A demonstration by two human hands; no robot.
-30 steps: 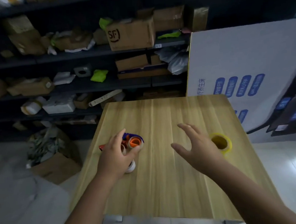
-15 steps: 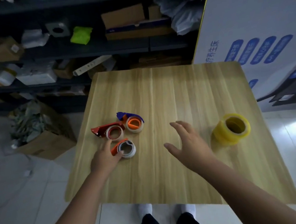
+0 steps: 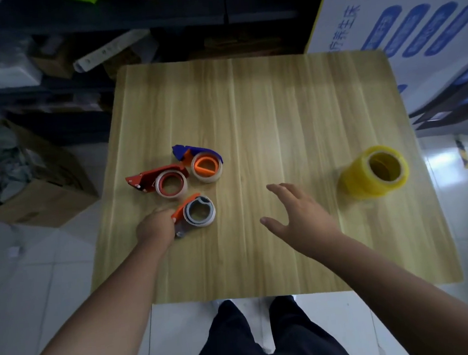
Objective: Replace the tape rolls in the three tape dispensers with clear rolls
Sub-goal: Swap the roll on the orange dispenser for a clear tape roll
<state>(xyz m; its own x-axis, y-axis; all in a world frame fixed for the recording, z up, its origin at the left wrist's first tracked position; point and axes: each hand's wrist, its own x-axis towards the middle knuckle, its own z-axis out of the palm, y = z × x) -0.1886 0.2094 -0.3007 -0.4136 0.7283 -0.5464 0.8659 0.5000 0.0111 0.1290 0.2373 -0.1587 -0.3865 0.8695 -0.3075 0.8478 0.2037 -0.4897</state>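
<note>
Three tape dispensers lie close together on the left half of the wooden table [image 3: 277,110]. The blue and orange dispenser [image 3: 201,162] is farthest from me. A red dispenser [image 3: 160,180] lies left of it. Nearest is an orange dispenser with a grey hub [image 3: 197,213]. Each carries a pale roll. My left hand [image 3: 156,227] is closed on the handle end of the orange dispenser with the grey hub. My right hand [image 3: 298,218] hovers over the middle of the table, fingers spread, holding nothing. A stack of yellow-tinted tape rolls [image 3: 375,172] stands at the right.
A big white printed box [image 3: 400,18] leans behind the table's right corner. Dark shelves with cardboard boxes [image 3: 53,60] fill the back. An open carton of scraps [image 3: 24,180] sits on the floor at the left. My legs [image 3: 256,335] are at the near table edge.
The view has tilted down over the table. My left hand slid from the red dispenser to the nearest orange one and closed on it. My right hand stayed hovering and spread.
</note>
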